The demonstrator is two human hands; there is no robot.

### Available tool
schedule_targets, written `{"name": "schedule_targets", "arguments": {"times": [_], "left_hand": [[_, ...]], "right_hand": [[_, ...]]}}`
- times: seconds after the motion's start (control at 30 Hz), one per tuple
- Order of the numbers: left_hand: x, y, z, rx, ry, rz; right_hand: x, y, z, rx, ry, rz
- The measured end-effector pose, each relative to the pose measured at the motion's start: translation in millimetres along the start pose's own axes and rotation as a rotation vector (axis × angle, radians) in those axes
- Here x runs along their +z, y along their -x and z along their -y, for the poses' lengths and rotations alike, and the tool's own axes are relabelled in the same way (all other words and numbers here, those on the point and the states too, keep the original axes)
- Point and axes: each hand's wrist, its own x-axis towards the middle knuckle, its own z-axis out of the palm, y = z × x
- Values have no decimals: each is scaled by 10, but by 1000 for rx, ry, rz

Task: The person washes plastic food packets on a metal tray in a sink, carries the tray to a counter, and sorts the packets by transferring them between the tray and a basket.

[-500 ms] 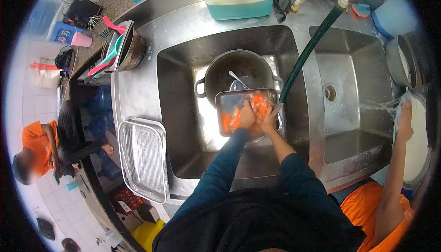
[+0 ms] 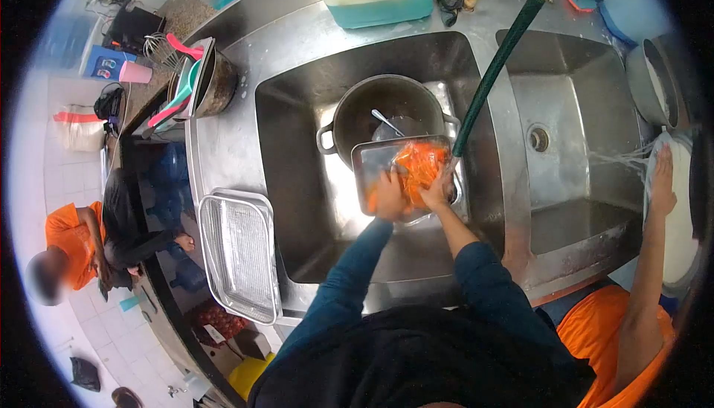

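Observation:
A shallow metal tray [image 2: 364, 156] rests tilted over the near side of a big pot in the sink. Wet, glossy orange pieces [image 2: 422, 161] that look like carrots are heaped in its right half, with water over them. My left hand [image 2: 390, 196] reaches into the tray with fingers spread, touching the pieces at the left. At the tray's right edge, my right hand [image 2: 437, 189] is closed around the lower end of a green hose [image 2: 487, 84]; the fingers are partly hidden. A spoon [image 2: 387, 121] lies in the pot [image 2: 353, 103] behind the tray.
Beside the sink [image 2: 290, 185] stand stacked metal trays [image 2: 236, 255] at the left and a tub of greenish liquid [image 2: 379, 14] at the back. A second basin [image 2: 565, 177] is at the right, where a co-worker's hand [image 2: 662, 185] touches a large white round container [image 2: 673, 222].
My left hand has moved left and down across the tray, away from the right hand. The orange pieces are now heaped toward the right. My right hand stays by the hose end.

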Motion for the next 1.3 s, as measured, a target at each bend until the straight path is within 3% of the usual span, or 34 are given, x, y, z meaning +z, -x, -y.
{"name": "schedule_targets", "arguments": {"times": [0.07, 0.13, 0.17, 0.27, 0.3, 0.37, 0.43, 0.5, 0.6, 0.63, 0.67, 0.73, 0.77, 0.87, 0.9, 0.93, 0.97, 1.0, 1.03, 1.1, 1.13, 1.2, 1.27, 1.3], "left_hand": [[347, -119, 158, 115, 167, -87], [-19, -112, 1, 88, 141, 159], [-176, -124, -44, 73, 128, 282], [55, -268, 226, 40, 205, 207], [-73, -264, 172, -44, 259, 240], [-167, -178, 112, -39, 198, 81], [-301, -99, 26, 12, 115, -62], [-440, -19, -65, 110, 7, -183], [-246, 84, -110, 232, 95, -90], [-139, 120, -140, 387, 102, -159], [-53, 127, -202, 308, 204, -163], [70, 128, -330, 150, 414, -162], [106, 77, -346, 138, 461, -177], [143, -49, -375, 131, 552, -82], [257, -82, -327, 182, 602, -136], [184, -94, -342, 173, 556, -50], [92, -84, -313, 163, 509, 37], [10, -75, -285, 152, 463, 126], [142, -150, -131, 231, 474, 87], [71, -173, -82, 146, 472, 50], [10, -195, -85, 105, 469, 28], [-120, -239, -181, -67, 418, 235], [20, -299, -181, -233, 474, 423], [71, -276, -250, -128, 458, 279]], "right_hand": [[5, -41, -15, -21, 8, -17], [95, -46, -182, 20, -86, 36], [67, -97, -204, 138, -164, 121], [-29, -263, -216, 574, -578, 264], [40, -239, -256, 444, -525, 199], [406, -185, -441, 182, -417, 72], [361, -170, -330, 189, -368, 30], [214, -141, -83, 402, -372, 42], [40, -67, 202, 484, -362, -57], [286, -104, 16, 518, -726, -47], [767, -182, -365, 540, -1089, -37], [845, -241, -495, 616, -1461, 75], [860, -255, -589, 682, -1467, 178], [-90, -184, 63, 860, -1754, 318], [-210, -163, 143, 873, -1792, 372], [-254, -156, 148, 882, -1830, 424], [28, -123, -54, 765, -1580, 415], [-49, -50, -25, 801, -1491, 383], [-206, 17, 115, 834, -1402, 352], [-146, 24, 58, 892, -1276, 372], [-21, 17, -46, 761, -1181, 379], [161, 13, -201, 503, -982, 383], [317, 17, -204, 668, -1088, 136], [364, 12, -167, 746, -1137, 7]]}}
